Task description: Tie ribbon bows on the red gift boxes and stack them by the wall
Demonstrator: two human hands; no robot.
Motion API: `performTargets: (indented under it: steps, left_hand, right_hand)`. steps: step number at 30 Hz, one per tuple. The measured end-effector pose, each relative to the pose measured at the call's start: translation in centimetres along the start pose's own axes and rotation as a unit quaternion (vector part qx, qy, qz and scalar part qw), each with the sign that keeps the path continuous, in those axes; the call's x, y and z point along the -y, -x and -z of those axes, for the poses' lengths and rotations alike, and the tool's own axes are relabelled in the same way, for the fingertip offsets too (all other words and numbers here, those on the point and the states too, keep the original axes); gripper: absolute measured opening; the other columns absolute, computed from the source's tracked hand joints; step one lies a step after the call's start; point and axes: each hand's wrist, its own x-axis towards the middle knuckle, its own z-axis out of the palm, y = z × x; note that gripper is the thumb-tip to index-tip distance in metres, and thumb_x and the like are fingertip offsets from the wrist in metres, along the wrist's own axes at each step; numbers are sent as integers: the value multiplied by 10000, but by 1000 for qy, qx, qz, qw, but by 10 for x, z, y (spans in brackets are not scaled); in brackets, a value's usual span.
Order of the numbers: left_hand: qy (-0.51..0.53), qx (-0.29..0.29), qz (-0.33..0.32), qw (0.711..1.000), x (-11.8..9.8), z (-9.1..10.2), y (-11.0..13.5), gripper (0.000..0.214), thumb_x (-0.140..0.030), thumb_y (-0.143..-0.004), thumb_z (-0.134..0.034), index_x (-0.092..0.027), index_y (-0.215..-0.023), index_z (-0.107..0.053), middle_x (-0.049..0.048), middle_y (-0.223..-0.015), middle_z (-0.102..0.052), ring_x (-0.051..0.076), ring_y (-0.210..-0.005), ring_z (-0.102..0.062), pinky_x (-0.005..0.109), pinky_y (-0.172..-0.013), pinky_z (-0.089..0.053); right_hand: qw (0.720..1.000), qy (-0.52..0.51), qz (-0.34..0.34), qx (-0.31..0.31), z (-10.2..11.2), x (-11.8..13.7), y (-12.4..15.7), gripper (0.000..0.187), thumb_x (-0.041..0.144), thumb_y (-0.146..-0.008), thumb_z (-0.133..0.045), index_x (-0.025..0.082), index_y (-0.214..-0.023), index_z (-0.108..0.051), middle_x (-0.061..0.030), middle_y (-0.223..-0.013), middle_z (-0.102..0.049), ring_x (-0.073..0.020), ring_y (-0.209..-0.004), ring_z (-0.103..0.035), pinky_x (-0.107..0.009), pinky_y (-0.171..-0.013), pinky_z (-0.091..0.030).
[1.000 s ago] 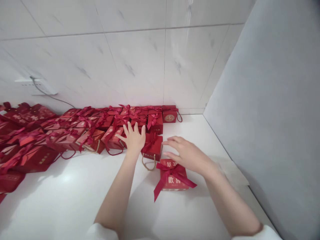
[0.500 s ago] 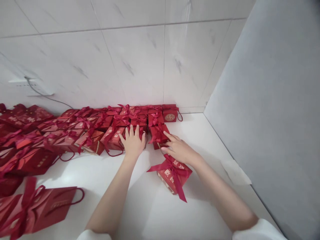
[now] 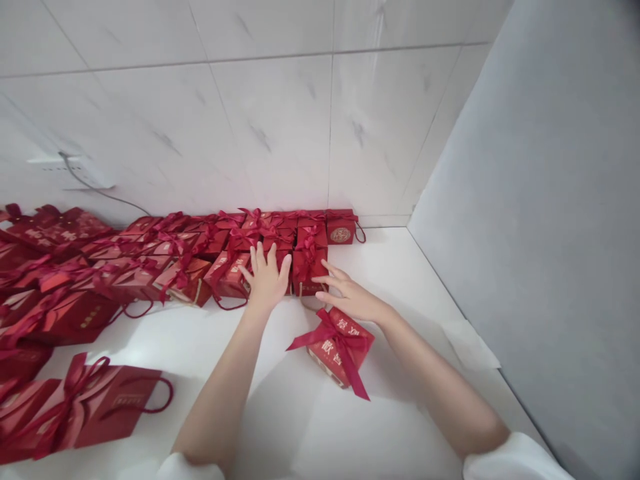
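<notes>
Rows of small red gift boxes with dark red ribbon bows [image 3: 235, 243] stand against the tiled wall on a white counter [image 3: 310, 427]. My left hand [image 3: 266, 279] lies flat, fingers spread, on the boxes at the front of the rows. My right hand [image 3: 346, 293] has its fingers apart and touches the side of the end box [image 3: 309, 264] in the front row. Just below that hand, a loose red box with a big bow [image 3: 339, 345] sits turned at an angle on the counter.
A grey panel [image 3: 540, 220] closes the right side. A flat white sheet [image 3: 473, 347] lies by it. Larger red bags with ribbons [image 3: 85, 403] lie at the lower left, with more red bags along the left edge [image 3: 45, 293]. A cable [image 3: 95, 187] runs along the wall.
My right hand pushed the small box back and left until it lined up with the row. The loose box with the bow got turned and nudged left. My left hand stayed on the boxes.
</notes>
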Motion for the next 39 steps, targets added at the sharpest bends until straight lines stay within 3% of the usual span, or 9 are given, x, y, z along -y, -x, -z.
performTargets:
  steps: [5,9,12,16,22,24,28,33,39]
  left_hand:
    - [-90,-36,47,994,51,76,23,665,-631,-915,-389,-250,-1459,-420,90,-1625,-166,361,-1488,-142,697,-1145,-42]
    - [-163,-143,292,931,123,129,61,708,-664,-891,-360,-206,-1426,-421,151,-1585,-255,424,-1424,-263,691,-1126,-150]
    - [-124,-56,411,901,167,141,89,1003,-750,-771,-483,-46,-1460,-296,298,-1577,-93,584,-1394,-128,803,-994,-185]
    - [-167,54,435,883,182,128,109,977,-765,-736,-513,-84,-1428,-400,278,-1557,-194,568,-1402,-134,806,-999,-183]
    - [-189,94,113,971,116,87,127,649,-537,-941,-367,-188,-1488,-355,201,-1582,-216,444,-1442,-213,750,-1076,-138]
    - [-177,118,17,977,81,73,133,591,-411,-936,-421,-186,-1480,-371,181,-1590,-216,385,-1469,-193,715,-1119,-70]
    - [-77,195,-145,967,17,51,130,536,-256,-927,-412,-248,-1462,-397,104,-1604,-227,296,-1499,-146,663,-1162,-81]
    - [-25,202,-232,951,-41,24,111,463,-188,-932,-446,-204,-1393,-489,165,-1599,-217,306,-1503,-125,666,-1164,-19]
    - [171,305,-259,900,-82,17,102,534,-501,-966,-446,-210,-1413,-460,162,-1601,-211,304,-1510,-70,637,-1177,39]
  right_hand:
    - [991,110,-61,47,30,33,42,641,618,-949,-449,262,-1480,-418,-54,-1623,-169,-298,-1439,-316,-444,-1155,-314]
    - [987,158,-32,-4,40,55,65,552,535,-992,-391,295,-1490,-382,-8,-1625,-161,-273,-1382,-415,-417,-1093,-407]
    - [986,166,1,-12,43,62,71,522,521,-1001,-385,291,-1470,-410,-16,-1572,-317,-254,-1378,-418,-411,-1106,-396]
    - [988,155,-1,15,46,63,74,483,472,-1007,-390,257,-1433,-457,-49,-1448,-493,-248,-1294,-501,-395,-1053,-438]
    - [979,177,-51,87,11,67,65,716,513,-827,-658,218,-1440,-436,-169,-1501,-367,-375,-1286,-466,-479,-994,-438]
    - [970,207,-65,108,-5,72,62,795,487,-735,-741,164,-1405,-458,-222,-1482,-349,-406,-1214,-507,-502,-944,-461]
    - [949,255,-31,181,-21,88,73,551,371,-707,-739,121,-1176,-590,-198,-1217,-537,-341,-910,-624,-456,-732,-534]
    - [915,308,21,262,-31,113,96,521,274,-716,-703,81,-1187,-588,-262,-1191,-549,-423,-1033,-574,-550,-800,-505]
    - [929,280,66,232,-35,108,106,538,253,-741,-731,72,-1223,-575,-245,-1192,-580,-396,-1061,-577,-508,-845,-497]
